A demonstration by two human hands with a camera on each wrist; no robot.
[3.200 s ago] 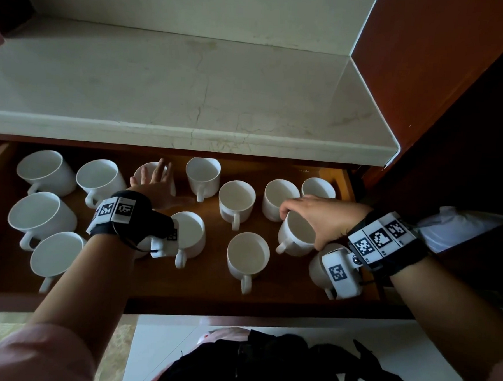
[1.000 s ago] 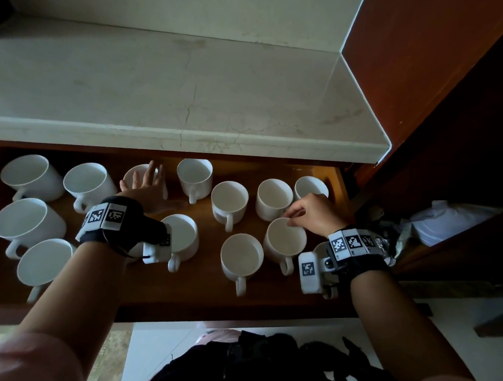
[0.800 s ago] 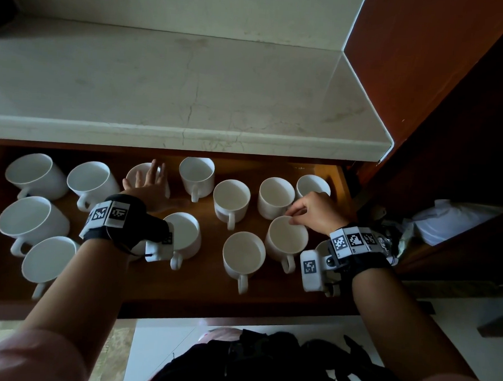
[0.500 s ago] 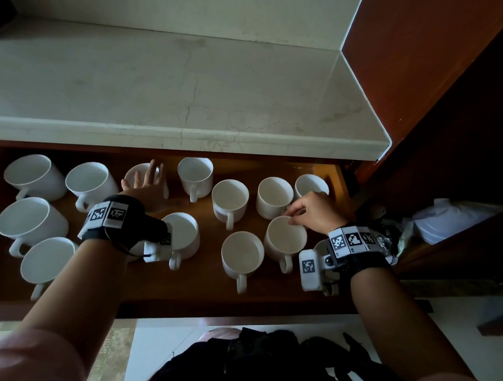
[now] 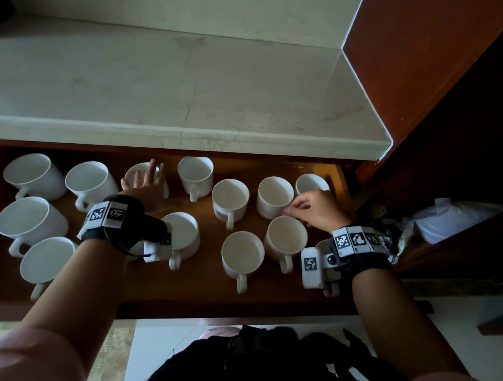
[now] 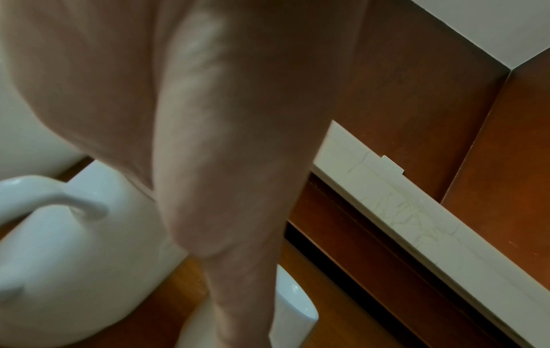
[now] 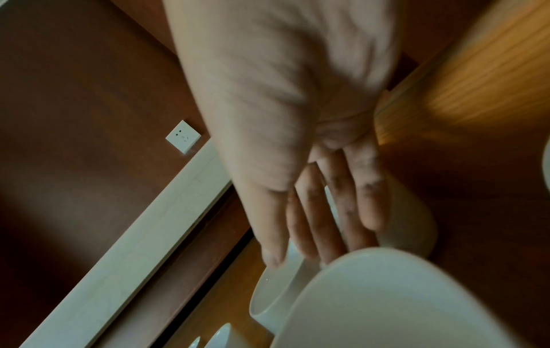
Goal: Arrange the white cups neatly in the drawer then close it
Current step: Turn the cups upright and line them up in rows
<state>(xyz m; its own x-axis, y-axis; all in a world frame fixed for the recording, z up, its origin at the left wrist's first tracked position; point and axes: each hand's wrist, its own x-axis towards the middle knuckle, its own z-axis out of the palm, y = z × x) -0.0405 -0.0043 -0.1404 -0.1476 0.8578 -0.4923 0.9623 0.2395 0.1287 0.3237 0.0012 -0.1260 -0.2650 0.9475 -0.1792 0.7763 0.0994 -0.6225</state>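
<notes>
In the open drawer [image 5: 267, 303] the white cups [image 5: 242, 254] stand upright, the left hand [image 5: 148, 189] resting with straight, spread fingers on a cup at 11 o'clock, the right hand [image 5: 316, 208] pinching a cup's rim at 2 o'clock.

In the head view, the left hand [image 5: 148, 189] covers most of 1 back-row cup [image 5: 134, 174], and the strapped right wrist hides nearly all of 1 front cup [image 5: 323, 246]. The drawer [image 5: 180, 297] runs off the left edge. The right wrist view is blurred, so whether the fingers [image 7: 369, 200] touch a cup cannot be told.
</notes>
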